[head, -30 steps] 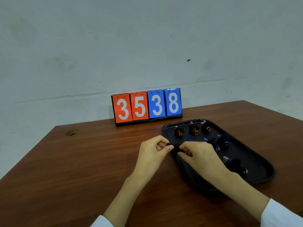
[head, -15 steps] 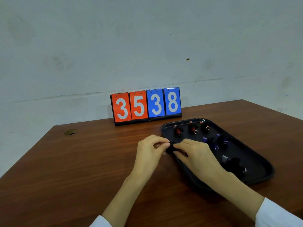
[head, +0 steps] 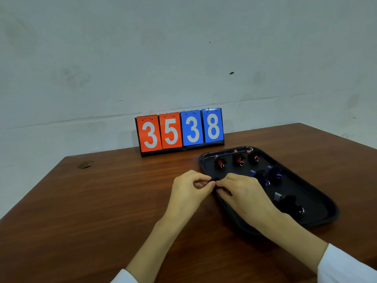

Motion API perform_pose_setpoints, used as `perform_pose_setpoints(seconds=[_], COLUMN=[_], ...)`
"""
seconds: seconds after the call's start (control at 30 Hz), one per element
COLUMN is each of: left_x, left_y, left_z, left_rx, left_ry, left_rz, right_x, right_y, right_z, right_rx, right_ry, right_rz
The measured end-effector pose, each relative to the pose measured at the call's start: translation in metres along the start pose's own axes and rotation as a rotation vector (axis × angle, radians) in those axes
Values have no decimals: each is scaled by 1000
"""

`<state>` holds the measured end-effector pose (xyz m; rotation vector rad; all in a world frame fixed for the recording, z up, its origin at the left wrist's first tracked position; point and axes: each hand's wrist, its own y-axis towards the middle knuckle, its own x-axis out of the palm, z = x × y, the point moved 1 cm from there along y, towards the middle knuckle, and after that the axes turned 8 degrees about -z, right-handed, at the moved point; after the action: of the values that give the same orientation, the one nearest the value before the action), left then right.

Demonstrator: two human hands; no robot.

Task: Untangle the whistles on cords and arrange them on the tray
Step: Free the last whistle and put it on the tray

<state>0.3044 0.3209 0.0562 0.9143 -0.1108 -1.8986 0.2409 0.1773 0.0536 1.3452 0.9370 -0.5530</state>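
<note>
Tray point(head: 306, 184): black, shallow and oblong, lying on the right half of the wooden table point(head: 102, 201).
Far row in tray: three red whistles point(head: 238, 159) side by side, each wound in black cord with a small metal ring showing.
Middle row in tray: two purple whistles point(head: 275, 173) close together, dark cord bunched round them, rings visible.
Near right of tray: grey whistle point(head: 288, 202) with a lump of black cord and a ring, well apart from the other rows.
Held item: dark bundle point(head: 214, 179) of cord, small, at the tray's left rim between both hands. Its whistle is mostly hidden, and a purple piece point(head: 233, 173) shows just behind the right knuckles.
Left hand point(head: 189, 188): fingers curled, thumb and forefinger pinching the bundle's left end, over the table just beside the rim.
Right hand point(head: 242, 193): fingers curled, fingertips pinching the bundle's right end, the hand lying over the tray's left part.
Sleeves point(head: 346, 264): white, at both wrists.
Scoreboard point(head: 180, 131): upright at the table's far edge, behind the tray's far corner, reading 35 on red cards and 38 on blue.
Table mark point(head: 85, 164): round brownish spot near the far left corner.
</note>
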Motion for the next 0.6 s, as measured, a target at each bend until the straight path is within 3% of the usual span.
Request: perform_pose_setpoints(seconds=[0.27,0.4,0.47,0.6], left_x=[0,-1,-2,-7], left_y=[1,2,3,5], left_z=[-1,1,-1,-4], left_rx=[-180,-381,-494,-528], left_ry=[-72,-331,-479,-669], left_rz=[-38,-56,-142,-282], right_x=[6,5,3,-3], right_y=[-3,-5,-3,1], right_z=[-6,-8,-8,-8], right_rx=[-79,-90,-89,-133], right_ry=[-97,-61,-33,-18], right_rz=[-40,-53,-34,0])
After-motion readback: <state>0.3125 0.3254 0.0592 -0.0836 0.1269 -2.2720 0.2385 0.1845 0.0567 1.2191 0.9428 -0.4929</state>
